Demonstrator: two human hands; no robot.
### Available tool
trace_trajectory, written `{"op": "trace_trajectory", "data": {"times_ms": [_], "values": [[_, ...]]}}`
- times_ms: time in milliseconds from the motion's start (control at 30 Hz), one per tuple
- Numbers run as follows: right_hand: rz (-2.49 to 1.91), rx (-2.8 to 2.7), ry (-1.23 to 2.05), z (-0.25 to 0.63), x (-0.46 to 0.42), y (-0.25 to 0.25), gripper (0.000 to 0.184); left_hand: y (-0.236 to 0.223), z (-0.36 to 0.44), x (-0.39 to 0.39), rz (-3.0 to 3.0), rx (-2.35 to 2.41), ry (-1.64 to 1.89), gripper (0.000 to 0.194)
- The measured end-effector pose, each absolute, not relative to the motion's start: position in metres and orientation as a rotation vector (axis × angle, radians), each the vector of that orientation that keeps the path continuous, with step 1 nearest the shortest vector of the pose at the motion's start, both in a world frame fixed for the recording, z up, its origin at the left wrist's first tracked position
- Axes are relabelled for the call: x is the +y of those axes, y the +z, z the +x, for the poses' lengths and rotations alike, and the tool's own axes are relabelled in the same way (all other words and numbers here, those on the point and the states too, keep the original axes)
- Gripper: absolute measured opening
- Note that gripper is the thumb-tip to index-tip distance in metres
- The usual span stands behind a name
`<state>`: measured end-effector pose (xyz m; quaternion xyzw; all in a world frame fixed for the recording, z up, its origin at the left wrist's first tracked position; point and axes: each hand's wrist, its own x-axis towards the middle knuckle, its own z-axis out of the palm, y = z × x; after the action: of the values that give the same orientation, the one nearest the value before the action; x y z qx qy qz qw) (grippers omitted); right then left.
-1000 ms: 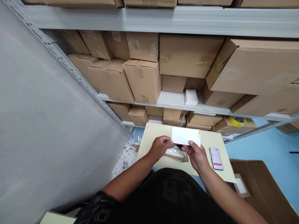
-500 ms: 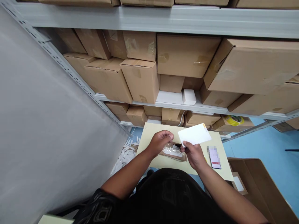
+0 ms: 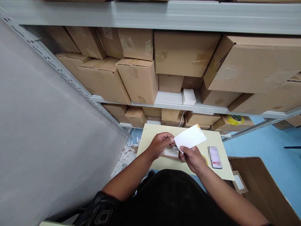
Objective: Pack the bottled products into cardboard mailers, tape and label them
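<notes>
A white sheet like a label [image 3: 191, 137], with a small orange mark at its upper corner, is held above the table. My right hand [image 3: 193, 158] grips its lower edge, thumb on top. At the sheet's left corner, my left hand [image 3: 161, 145] pinches with thumb and finger. Below both hands lies a small cardboard box [image 3: 171, 153] with clear plastic and something white on top, partly hidden by my hands.
The pale yellow table [image 3: 150, 135] carries a phone [image 3: 214, 157] and a yellow tape roll [image 3: 205, 159]. Shelves of cardboard boxes [image 3: 185, 53] rise behind it. Another tape roll [image 3: 235, 119] rests on a lower box. A large open carton [image 3: 261, 185] stands right; white scraps [image 3: 124, 158] lie left.
My right hand has brought the white sheet left and slightly down. My left fingers, apart from it before, are now at its left corner. The view has shifted slightly.
</notes>
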<state>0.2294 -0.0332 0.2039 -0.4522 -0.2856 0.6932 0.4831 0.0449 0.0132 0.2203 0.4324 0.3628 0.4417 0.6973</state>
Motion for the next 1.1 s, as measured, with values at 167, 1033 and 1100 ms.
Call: {"op": "trace_trajectory", "data": {"times_ms": [167, 1033, 1100], "values": [[-1.12, -0.69, 1.716, 0.23, -0.03, 0.202, 0.033, 0.218, 0.047, 0.017, 0.937, 0.817, 0.966, 0.024], [-1.349, -1.236, 0.98, 0.252, -0.009, 0.193, 0.022, 0.209, 0.069, 0.029, 1.041, 1.004, 0.978, 0.024], [-1.297, -1.35, 1.057, 0.247, -0.007, 0.202, 0.02, 0.208, 0.071, 0.028, 1.086, 1.0, 0.96, 0.024]]}}
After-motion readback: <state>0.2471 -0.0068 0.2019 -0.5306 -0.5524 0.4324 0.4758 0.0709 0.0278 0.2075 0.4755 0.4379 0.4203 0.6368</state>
